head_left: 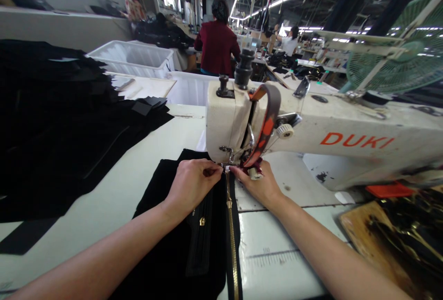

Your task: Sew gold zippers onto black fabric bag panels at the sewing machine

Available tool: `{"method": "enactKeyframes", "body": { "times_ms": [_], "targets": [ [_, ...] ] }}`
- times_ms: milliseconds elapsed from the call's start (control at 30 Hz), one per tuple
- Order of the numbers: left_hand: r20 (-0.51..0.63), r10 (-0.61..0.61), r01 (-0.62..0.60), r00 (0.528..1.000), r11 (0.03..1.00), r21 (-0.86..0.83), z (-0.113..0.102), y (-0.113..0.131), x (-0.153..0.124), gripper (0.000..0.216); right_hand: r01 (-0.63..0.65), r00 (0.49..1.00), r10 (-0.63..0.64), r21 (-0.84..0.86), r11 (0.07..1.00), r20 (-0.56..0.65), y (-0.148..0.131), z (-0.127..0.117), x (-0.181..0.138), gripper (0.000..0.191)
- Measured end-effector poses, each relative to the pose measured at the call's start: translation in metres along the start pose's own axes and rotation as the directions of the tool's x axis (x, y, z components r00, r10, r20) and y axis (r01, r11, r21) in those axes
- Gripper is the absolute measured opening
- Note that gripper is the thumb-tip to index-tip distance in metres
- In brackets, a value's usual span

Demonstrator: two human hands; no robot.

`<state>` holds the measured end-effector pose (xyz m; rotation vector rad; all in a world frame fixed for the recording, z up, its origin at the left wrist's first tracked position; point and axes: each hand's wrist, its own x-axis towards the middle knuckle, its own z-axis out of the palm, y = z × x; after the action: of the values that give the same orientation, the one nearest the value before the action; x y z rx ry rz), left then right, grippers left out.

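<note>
Gold zipper (233,244): laid lengthwise along the right edge of the black panel (173,265), its upper end set at the needle area; a slider (229,203) is seen partway down.
Left hand (190,181): thumb and forefinger are drawn together beside that upper end; what is pinched, if anything, cannot be told.
Right hand (262,188): the thumb is pointed at the same end from the other side; the remaining fingers are partly hidden, so their grip cannot be told.
Step in hand: judged to be the lining-up of the zipper end for stitching.
Next move: a flat tape and straight edges seem called for, fingertips clear of the needle.
Sewing machine (311,120): marked DUKI, hung with a strap (269,120).
Left side: black cut pieces (58,129) are piled.
</note>
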<state>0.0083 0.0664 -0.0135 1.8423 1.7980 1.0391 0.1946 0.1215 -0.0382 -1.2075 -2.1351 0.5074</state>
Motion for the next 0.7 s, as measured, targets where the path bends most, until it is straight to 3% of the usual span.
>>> {"method": "enactKeyframes", "body": {
  "times_ms": [433, 700],
  "targets": [
    [0.01, 0.113, -0.113, 0.994, 0.993, 0.034, 0.002, -0.001, -0.003, 0.012, -0.021, 1.0, 0.02, 0.271, 0.962, 0.007, -0.008, 0.008, 0.002, 0.008],
    [0.065, 0.33, -0.336, 0.942, 0.936, 0.109, -0.012, 0.004, -0.015, 0.015, -0.113, 0.994, 0.103, 0.464, 0.879, 0.046, 0.002, -0.009, 0.008, 0.029]
  ]
}}
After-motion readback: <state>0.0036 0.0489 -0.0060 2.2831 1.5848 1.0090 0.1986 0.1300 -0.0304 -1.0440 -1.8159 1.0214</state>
